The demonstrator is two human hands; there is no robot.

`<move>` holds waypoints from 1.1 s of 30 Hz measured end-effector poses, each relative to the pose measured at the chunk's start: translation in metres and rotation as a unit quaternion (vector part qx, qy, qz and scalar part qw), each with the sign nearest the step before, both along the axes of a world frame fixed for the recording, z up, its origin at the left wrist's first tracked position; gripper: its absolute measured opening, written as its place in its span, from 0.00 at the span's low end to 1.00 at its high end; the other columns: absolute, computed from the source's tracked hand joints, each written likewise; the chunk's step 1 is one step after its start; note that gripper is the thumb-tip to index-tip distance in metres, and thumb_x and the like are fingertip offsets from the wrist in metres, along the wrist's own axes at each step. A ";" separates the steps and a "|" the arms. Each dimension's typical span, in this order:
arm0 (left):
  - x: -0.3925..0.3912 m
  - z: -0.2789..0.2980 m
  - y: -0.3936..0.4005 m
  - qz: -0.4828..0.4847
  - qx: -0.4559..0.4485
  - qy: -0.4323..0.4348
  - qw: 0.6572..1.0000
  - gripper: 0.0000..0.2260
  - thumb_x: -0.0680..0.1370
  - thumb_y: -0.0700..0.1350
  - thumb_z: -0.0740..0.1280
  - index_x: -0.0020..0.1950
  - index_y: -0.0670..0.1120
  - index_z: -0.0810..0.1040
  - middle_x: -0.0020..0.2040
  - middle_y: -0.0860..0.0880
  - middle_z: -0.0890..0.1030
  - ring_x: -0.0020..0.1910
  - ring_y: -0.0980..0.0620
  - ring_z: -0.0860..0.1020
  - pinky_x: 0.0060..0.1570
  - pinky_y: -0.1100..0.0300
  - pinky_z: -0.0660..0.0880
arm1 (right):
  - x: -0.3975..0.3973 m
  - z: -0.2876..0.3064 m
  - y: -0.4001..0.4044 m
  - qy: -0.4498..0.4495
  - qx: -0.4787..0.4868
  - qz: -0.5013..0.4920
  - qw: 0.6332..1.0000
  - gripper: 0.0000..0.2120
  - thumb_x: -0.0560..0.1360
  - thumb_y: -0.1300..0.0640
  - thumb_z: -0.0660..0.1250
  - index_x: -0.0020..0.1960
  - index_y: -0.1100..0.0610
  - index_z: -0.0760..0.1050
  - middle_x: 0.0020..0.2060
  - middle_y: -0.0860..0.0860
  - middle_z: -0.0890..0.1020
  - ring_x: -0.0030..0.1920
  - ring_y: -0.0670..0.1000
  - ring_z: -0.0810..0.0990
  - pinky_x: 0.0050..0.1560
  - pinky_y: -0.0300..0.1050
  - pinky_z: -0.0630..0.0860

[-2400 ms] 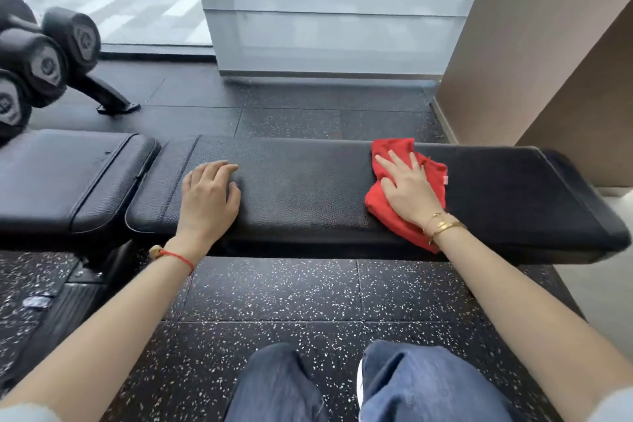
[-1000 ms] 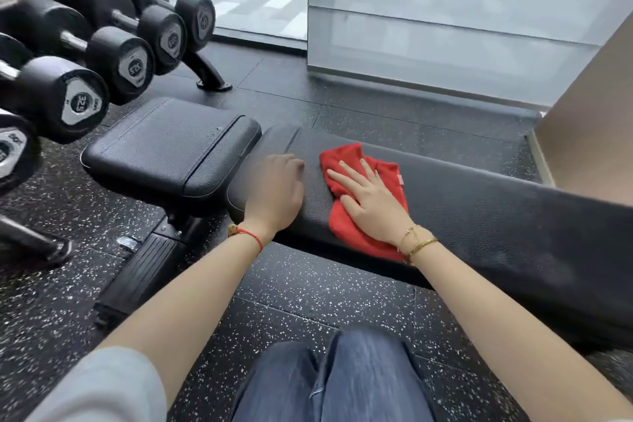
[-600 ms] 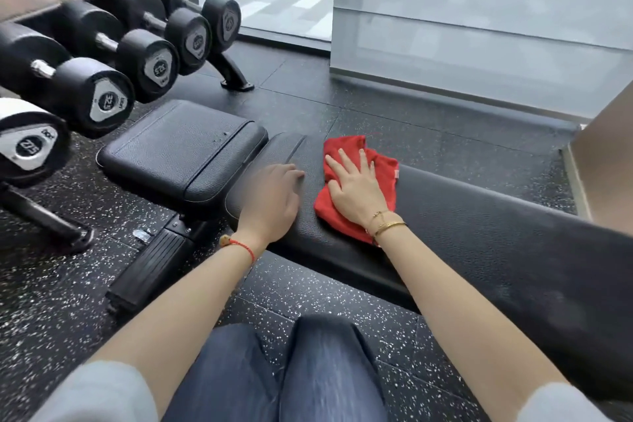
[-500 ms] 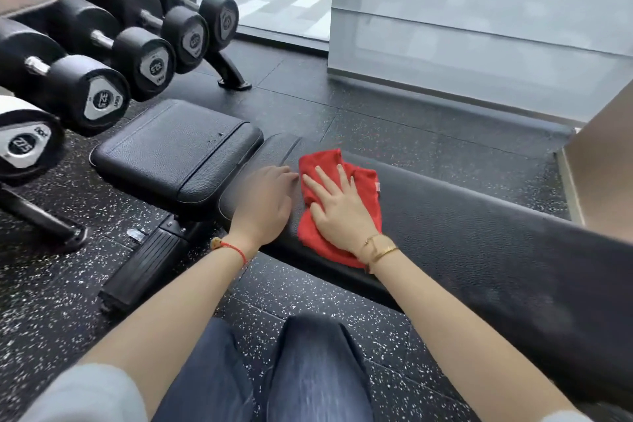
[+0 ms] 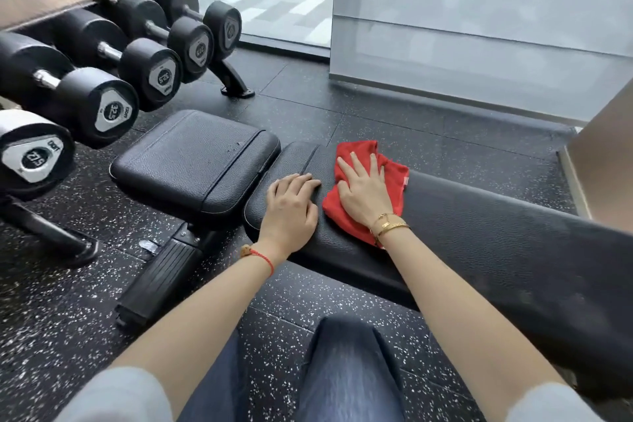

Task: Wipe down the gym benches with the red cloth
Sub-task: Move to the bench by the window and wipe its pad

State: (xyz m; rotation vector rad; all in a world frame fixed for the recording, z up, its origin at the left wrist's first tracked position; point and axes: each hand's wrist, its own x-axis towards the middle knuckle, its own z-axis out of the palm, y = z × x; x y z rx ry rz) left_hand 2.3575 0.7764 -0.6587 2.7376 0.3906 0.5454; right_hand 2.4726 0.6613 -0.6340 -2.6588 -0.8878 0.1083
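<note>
A long black padded bench pad (image 5: 486, 243) runs from the middle to the lower right. The red cloth (image 5: 394, 188) lies crumpled near its left end. My right hand (image 5: 364, 192) presses flat on the cloth with straight, spread fingers. My left hand (image 5: 291, 209) rests palm down on the bare pad just left of the cloth, fingers slightly bent over the top. A shorter black seat pad (image 5: 195, 161) adjoins the long pad on the left, with a narrow gap between them.
A rack of black dumbbells (image 5: 102, 79) stands at the left, close to the seat pad. The bench's black base bar (image 5: 161, 274) lies on the speckled rubber floor (image 5: 51, 319). A frosted glass panel (image 5: 479, 27) stands behind, a beige wall (image 5: 603, 154) at the right. My knees (image 5: 342, 370) are below.
My right hand slid the red cloth leftward along the long pad toward my left hand, then slightly away from me and right. My left hand stayed planted near the pad's left end.
</note>
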 end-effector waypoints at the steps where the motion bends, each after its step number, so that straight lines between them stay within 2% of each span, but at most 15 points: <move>1: 0.001 0.001 0.001 -0.005 -0.010 0.000 1.000 0.20 0.74 0.41 0.60 0.67 0.45 0.73 0.68 0.49 0.74 0.70 0.47 0.68 0.72 0.47 0.59 | -0.004 0.000 0.011 -0.002 0.002 0.006 1.000 0.25 0.81 0.52 0.52 0.78 0.48 0.55 0.79 0.50 0.52 0.78 0.60 0.42 0.77 0.59 0.39; 6: -0.011 0.010 0.033 -0.074 -0.120 -0.049 0.989 0.19 0.72 0.33 0.60 0.63 0.40 0.73 0.61 0.43 0.77 0.65 0.44 0.71 0.69 0.49 0.66 | -0.012 -0.002 0.049 -0.006 0.001 -0.001 1.000 0.25 0.81 0.51 0.51 0.78 0.47 0.55 0.79 0.50 0.52 0.78 0.60 0.42 0.77 0.58 0.39; 9: -0.031 0.018 0.078 -0.099 -0.061 -0.105 0.988 0.16 0.73 0.34 0.60 0.59 0.41 0.75 0.59 0.45 0.78 0.64 0.46 0.72 0.68 0.53 0.67 | -0.014 -0.001 0.074 0.000 -0.001 -0.015 1.000 0.25 0.81 0.51 0.51 0.78 0.48 0.55 0.79 0.50 0.52 0.78 0.60 0.42 0.77 0.59 0.39; 11: -0.042 0.021 0.118 -0.086 -0.008 -0.118 0.989 0.15 0.73 0.35 0.60 0.58 0.42 0.76 0.58 0.46 0.78 0.63 0.47 0.73 0.67 0.53 0.68 | -0.018 -0.002 0.094 -0.004 0.003 -0.026 1.000 0.25 0.81 0.51 0.50 0.78 0.48 0.55 0.79 0.50 0.52 0.78 0.60 0.42 0.77 0.59 0.39; 14: -0.054 0.024 0.183 -0.033 0.039 -0.080 0.995 0.15 0.74 0.36 0.62 0.60 0.43 0.76 0.60 0.46 0.79 0.65 0.45 0.73 0.66 0.46 0.68 | -0.026 -0.002 0.118 -0.011 -0.002 -0.039 0.999 0.25 0.81 0.52 0.50 0.78 0.49 0.56 0.79 0.50 0.53 0.78 0.60 0.42 0.77 0.59 0.38; 18: -0.059 0.023 0.251 0.013 0.048 -0.035 0.998 0.17 0.76 0.39 0.61 0.65 0.44 0.74 0.64 0.46 0.76 0.68 0.45 0.70 0.68 0.45 0.65 | -0.044 -0.001 0.127 -0.006 0.004 -0.063 0.998 0.25 0.81 0.53 0.52 0.78 0.50 0.56 0.78 0.51 0.54 0.78 0.60 0.42 0.76 0.60 0.40; 21: -0.056 0.021 0.278 0.016 0.053 -0.025 0.998 0.17 0.77 0.40 0.61 0.66 0.43 0.74 0.65 0.45 0.76 0.68 0.44 0.69 0.67 0.45 0.64 | -0.076 -0.008 0.131 -0.035 0.012 -0.031 0.999 0.25 0.80 0.55 0.53 0.77 0.50 0.58 0.78 0.51 0.56 0.78 0.59 0.44 0.77 0.60 0.41; 25: -0.051 0.017 0.294 0.006 0.057 -0.002 0.998 0.17 0.78 0.41 0.61 0.66 0.44 0.75 0.65 0.45 0.76 0.68 0.43 0.69 0.67 0.45 0.63 | -0.105 -0.019 0.125 -0.040 0.060 0.005 0.997 0.24 0.80 0.57 0.55 0.76 0.49 0.62 0.77 0.49 0.60 0.78 0.57 0.47 0.77 0.56 0.42; 30: -0.057 0.008 0.297 0.007 0.049 0.022 0.999 0.21 0.75 0.48 0.53 0.64 0.44 0.75 0.67 0.46 0.75 0.68 0.44 0.69 0.68 0.45 0.63 | -0.101 -0.011 0.128 0.011 0.151 -0.016 0.988 0.21 0.81 0.61 0.55 0.74 0.52 0.66 0.75 0.49 0.64 0.78 0.55 0.50 0.78 0.56 0.45; 33: -0.055 0.003 0.297 0.017 0.044 0.009 0.999 0.21 0.75 0.48 0.53 0.64 0.45 0.75 0.66 0.47 0.75 0.67 0.44 0.68 0.68 0.44 0.62 | -0.096 -0.003 0.135 0.047 0.241 -0.048 0.968 0.21 0.81 0.65 0.54 0.73 0.55 0.67 0.73 0.50 0.67 0.78 0.55 0.52 0.78 0.52 0.46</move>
